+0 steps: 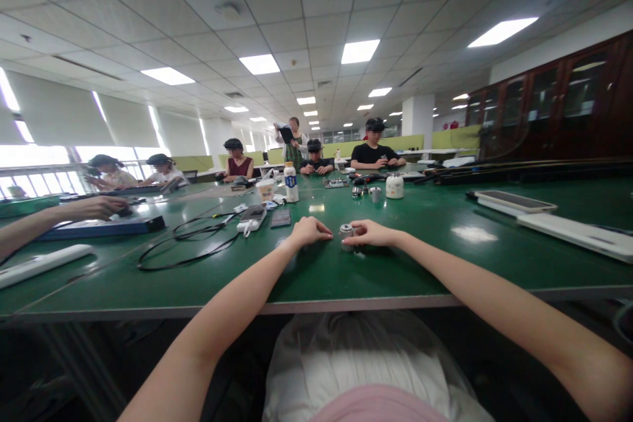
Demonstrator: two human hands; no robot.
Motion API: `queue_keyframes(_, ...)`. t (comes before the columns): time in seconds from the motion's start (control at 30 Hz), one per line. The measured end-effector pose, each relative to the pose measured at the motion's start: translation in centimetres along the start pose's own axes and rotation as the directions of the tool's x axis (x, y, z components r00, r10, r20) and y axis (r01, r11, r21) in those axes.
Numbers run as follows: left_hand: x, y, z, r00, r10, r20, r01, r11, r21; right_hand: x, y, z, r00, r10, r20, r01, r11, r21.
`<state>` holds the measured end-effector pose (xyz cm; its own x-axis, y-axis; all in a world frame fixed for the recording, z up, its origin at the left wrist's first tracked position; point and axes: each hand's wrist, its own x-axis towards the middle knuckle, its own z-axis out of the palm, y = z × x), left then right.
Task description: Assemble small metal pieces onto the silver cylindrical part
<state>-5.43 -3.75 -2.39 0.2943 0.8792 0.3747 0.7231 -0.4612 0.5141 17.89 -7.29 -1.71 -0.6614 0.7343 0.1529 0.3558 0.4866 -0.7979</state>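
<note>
A small silver metal cylinder (345,232) stands upright on the green table (410,257) in front of me. My right hand (373,234) grips its right side between thumb and fingers. Just left of the cylinder, and apart from it, is my left hand (310,231). Its fingers are drawn together in a pinch pointing at the cylinder; whatever may be between the fingertips is too small to make out. Farther back stand another small silver cylinder (375,195) and a few shiny metal parts (357,191).
Behind the hands are a white jar (394,186), a bottle (291,183) and a cup (266,192). A black cable (185,257) loops at left by a white device (252,217). White power strips (578,234) lie right. Another person's hand (96,208) reaches in left; several people sit beyond.
</note>
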Motion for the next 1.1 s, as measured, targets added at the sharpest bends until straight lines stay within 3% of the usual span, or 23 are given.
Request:
queue_keyframes(0.1, 0.0, 0.8, 0.0, 0.994, 0.087, -0.062, -0.082, 0.994, 0.075, 0.0, 0.0, 0.0, 1.0, 0.0, -0.003, 0.0, 1.0, -0.008)
queue_keyframes(0.23, -0.1, 2.9, -0.3, 0.95, 0.224, -0.22, -0.241, 0.969, -0.055, 0.1, 0.2, 0.0, 1.0, -0.004, -0.009, 0.004, 1.0, -0.026)
queue_keyframes(0.3, -0.3, 3.9, -0.2, 0.935, 0.259, -0.243, -0.289, 0.952, -0.099, 0.2, 0.3, -0.1, 1.0, -0.006, -0.006, 0.005, 0.999, -0.034)
queue_keyframes(0.47, -1.1, 5.1, 0.3, 0.944, 0.302, -0.135, -0.316, 0.943, -0.104, 0.3, 0.4, -0.1, 1.0, -0.007, -0.004, 0.007, 0.999, -0.043)
queue_keyframes(0.83, -1.7, 5.9, 0.0, 0.951, 0.305, -0.058, -0.31, 0.936, -0.165, 0.5, 0.9, -0.2, 1.0, -0.026, 0.001, 0.026, 1.0, -0.005)
queue_keyframes(1.0, -1.5, 5.9, 0.1, 0.962, 0.268, -0.057, -0.273, 0.914, -0.299, 0.6, 1.0, -0.2, 0.999, -0.038, 0.018, 0.037, 0.999, 0.004)
queue_keyframes(1.1, -1.3, 5.6, 0.5, 0.959, 0.283, 0.011, -0.243, 0.842, -0.482, 0.5, 0.9, -0.1, 0.999, -0.037, 0.013, 0.037, 0.999, 0.006)
